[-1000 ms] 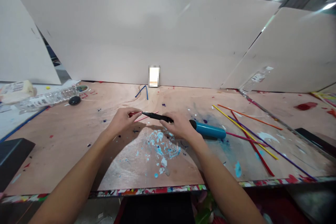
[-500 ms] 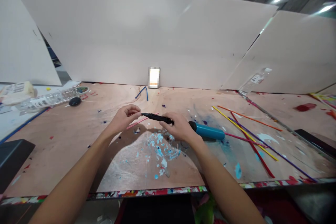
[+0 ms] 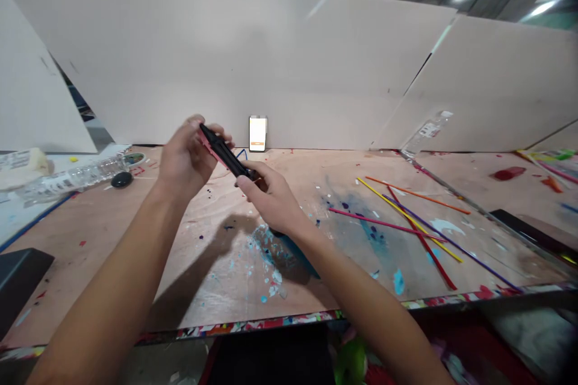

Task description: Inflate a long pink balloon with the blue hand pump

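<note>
My right hand (image 3: 271,195) grips the black front part of a balloon pump (image 3: 226,153), which tilts up to the left. Part of the pump's blue barrel (image 3: 301,255) shows below my right forearm; the stretch between is hidden by the hand and wrist. Around the black tip, my left hand (image 3: 183,153) has its fingers curled. A thin pink balloon (image 3: 212,149) lies along the underside of the nozzle at those fingers. Whether its mouth is on the tip, I cannot tell. Behind the hands, a bent blue balloon (image 3: 242,154) lies partly hidden on the table.
Several long uninflated balloons (image 3: 419,225) lie crossed at right. A lit phone (image 3: 257,133) leans on the white partition (image 3: 316,72). Plastic bottles (image 3: 427,132) lie at both sides, with a black oval object (image 3: 121,179) at left. Paint marks the tabletop (image 3: 149,240).
Both hands have lifted the pump's nozzle end up and left, tilting it. The blue barrel has swung from right of my right hand to below the forearm. The pink balloon has risen with the left hand.
</note>
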Available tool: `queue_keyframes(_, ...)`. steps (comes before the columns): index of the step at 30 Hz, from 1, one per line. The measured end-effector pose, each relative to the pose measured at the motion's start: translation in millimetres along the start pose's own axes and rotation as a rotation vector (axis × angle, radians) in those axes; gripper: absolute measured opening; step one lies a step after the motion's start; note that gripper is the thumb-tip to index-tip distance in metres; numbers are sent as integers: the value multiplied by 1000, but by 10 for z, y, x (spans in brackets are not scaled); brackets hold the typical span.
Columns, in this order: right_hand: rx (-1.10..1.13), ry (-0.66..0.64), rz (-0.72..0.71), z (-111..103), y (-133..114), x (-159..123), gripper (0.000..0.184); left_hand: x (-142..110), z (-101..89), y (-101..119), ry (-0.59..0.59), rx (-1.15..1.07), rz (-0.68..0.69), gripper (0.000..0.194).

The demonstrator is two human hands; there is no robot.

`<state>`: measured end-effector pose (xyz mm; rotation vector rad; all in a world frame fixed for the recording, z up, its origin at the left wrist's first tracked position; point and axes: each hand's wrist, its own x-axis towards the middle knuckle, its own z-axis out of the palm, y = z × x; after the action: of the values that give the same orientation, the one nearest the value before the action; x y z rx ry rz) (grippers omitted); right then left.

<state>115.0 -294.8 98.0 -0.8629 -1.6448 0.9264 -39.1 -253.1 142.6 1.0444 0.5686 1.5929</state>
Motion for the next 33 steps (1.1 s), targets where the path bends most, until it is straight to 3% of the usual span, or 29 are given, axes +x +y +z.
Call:
queue_keyframes(3,285,46,-14,212,-205,-71,40,-83,333,336,-61,-86,19,8)
queue_keyframes(5,388,93,-45,341,-299,-153,43,-170,521,491,-101,-143,4,16)
queue_keyframes(10,403,161,-124,478,-385,-295,44,-315,805,681,-122,-23,3,33)
queue_keyframes(14,206,295,-212,303,-448,-248,28,-360,850,695,-156,-14,3,35)
queue_keyframes(18,48,410,-362,85,-729,-113,24,-369,844,665,-240,-13,14,32)
queue_keyframes(24,-143,366,-505,-41,-1168,61,19,-365,945,674,-181,36,13,33)
queue_keyframes(28,-255,360,-623,-135,-1155,179,14,-411,980,666,-231,-71,6,44)
queue_keyframes(33,-328,333,-785,-270,-1099,254,11,-450,935,656,-352,-134,36,27)
